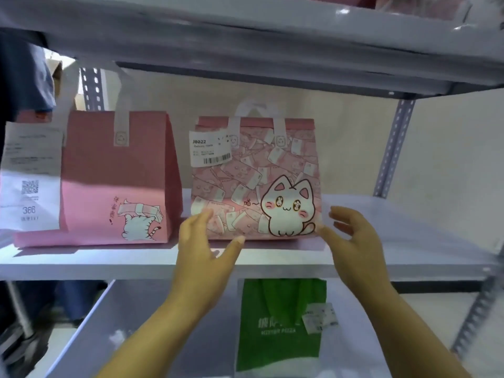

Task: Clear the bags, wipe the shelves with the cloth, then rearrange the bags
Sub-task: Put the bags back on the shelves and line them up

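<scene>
A pink bag with a white cartoon cat (255,184) stands upright on the middle shelf (395,241), a white label stuck near its top left. My left hand (203,249) is at its lower left corner, fingers straight and touching the bag's front. My right hand (351,241) is spread just beside its lower right corner, thumb near the bag's edge. A plain pink bag with a small cat drawing (117,181) stands to the left, a long white receipt hanging off its left side. A green bag (278,323) stands on the shelf below. No cloth is in view.
The grey upper shelf (245,50) hangs low over the bags' handles. Perforated metal uprights (392,148) stand at the right and back left. A person in dark clothing (24,72) stands at the far left. Bare shelf surface lies right of the cat bag.
</scene>
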`<move>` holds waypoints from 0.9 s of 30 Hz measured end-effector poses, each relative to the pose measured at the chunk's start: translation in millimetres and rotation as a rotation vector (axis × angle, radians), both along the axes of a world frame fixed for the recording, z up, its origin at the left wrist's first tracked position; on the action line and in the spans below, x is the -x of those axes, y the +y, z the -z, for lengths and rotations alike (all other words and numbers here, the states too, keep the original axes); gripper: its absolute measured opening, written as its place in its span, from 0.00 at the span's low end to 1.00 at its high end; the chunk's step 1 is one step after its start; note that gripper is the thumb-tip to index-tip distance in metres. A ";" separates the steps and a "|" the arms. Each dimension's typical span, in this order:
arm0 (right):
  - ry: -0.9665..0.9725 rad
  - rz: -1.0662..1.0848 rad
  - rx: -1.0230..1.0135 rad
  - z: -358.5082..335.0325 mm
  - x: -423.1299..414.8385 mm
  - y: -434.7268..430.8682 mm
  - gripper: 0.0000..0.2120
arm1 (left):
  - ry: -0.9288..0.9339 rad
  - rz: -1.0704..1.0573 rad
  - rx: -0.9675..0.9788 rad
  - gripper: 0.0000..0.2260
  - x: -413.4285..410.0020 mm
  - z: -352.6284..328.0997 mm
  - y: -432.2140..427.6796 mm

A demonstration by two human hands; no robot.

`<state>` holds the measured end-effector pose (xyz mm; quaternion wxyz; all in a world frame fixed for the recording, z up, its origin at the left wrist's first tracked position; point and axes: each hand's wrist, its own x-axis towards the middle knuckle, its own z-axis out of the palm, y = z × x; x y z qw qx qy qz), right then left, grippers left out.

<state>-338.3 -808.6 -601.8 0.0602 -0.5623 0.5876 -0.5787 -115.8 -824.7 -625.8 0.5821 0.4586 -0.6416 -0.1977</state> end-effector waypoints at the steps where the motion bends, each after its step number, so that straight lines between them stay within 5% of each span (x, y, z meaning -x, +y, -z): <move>1: -0.016 -0.012 0.025 3.4 1.4 7.4 0.15 | 0.009 0.020 0.022 0.26 4.4 4.3 5.3; 9: -0.089 -0.102 0.013 72.1 22.3 58.2 0.04 | 0.094 0.133 0.030 0.10 43.1 67.1 40.6; 18: -0.202 0.008 -0.386 196.5 64.9 53.4 0.02 | 0.120 0.122 -0.374 0.10 63.3 186.1 19.5; 27: -0.222 0.077 -0.673 269.8 70.0 3.2 0.23 | -0.016 -0.003 -0.554 0.16 61.8 256.5 -26.0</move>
